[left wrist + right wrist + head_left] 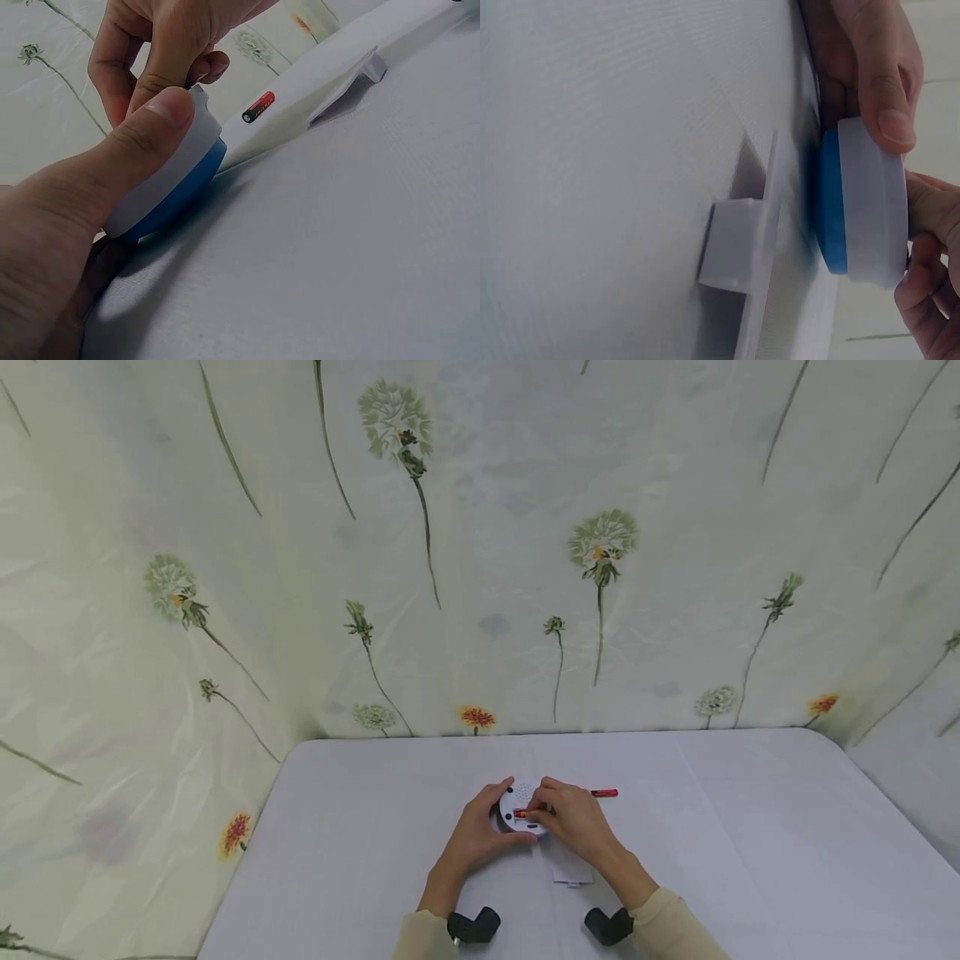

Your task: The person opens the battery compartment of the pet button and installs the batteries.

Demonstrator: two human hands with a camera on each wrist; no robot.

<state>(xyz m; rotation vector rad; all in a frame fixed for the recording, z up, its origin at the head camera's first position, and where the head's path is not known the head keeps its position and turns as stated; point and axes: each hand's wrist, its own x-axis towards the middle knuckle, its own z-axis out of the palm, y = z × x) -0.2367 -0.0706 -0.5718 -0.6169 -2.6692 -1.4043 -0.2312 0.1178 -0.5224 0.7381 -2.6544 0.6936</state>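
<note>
A round device point(525, 795), white above and blue below, rests on the table with its white underside up, showing small holes, dark round spots and a slot. My left hand point(480, 827) grips it around its left side, with the thumb point(169, 109) on the near rim. Over the slot, my right hand point(573, 818) pinches a red battery point(521, 814); its fingers partly hide that battery. Another battery point(259, 107), red and black, lies on the table beyond the right hand. On the near side of the device is a flat white cover point(735, 244) with a raised tab.
A white cloth covers the table point(352, 852), and a flower-printed curtain point(495, 568) hangs behind and at the sides. Black wrist mounts point(476, 927) sit near the two cuffs at the front.
</note>
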